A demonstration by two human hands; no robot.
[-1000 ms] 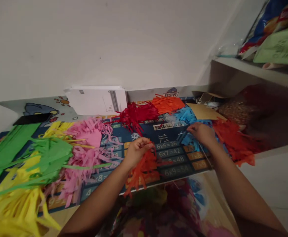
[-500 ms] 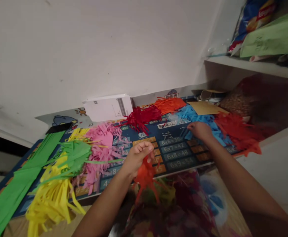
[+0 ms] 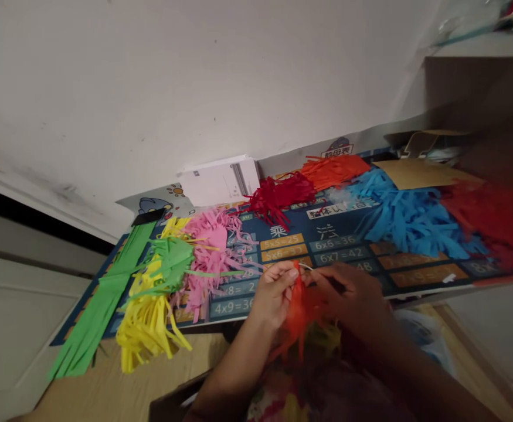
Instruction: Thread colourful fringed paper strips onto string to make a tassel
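Observation:
My left hand pinches the top of an orange fringed paper tassel, whose strips hang down in front of the table edge. Close on its right, my right hand has its fingers closed on a thin white strip that curves toward the tassel's top. Whether the strip passes around or through the tassel I cannot tell. Blue fringed paper lies beyond my right hand. To the left of my left hand is a pink fringed paper bundle.
Yellow fringed paper, green fringed paper and long green strips lie at the left. Dark red, orange and red fringed paper lie along the back and right. A white box leans against the wall.
My right hand has moved from beside the blue paper, with the thin white strip, to the tassel's top. My left hand still holds the tassel. The view has shifted.

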